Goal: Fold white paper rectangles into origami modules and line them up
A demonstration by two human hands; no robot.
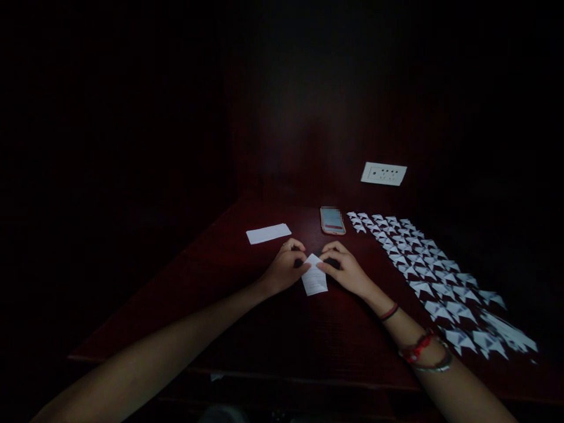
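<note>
A small white paper piece lies on the dark wooden table, its top folded to a point. My left hand pinches the paper's upper left edge with curled fingers. My right hand pinches the upper right edge in the same way. Both hands meet at the folded tip. My right wrist carries red and dark bands.
A flat white paper strip lies behind my left hand. A phone rests behind the hands. Several folded white paper pieces lie in rows along the table's right side. A white wall socket plate sits on the dark wall behind.
</note>
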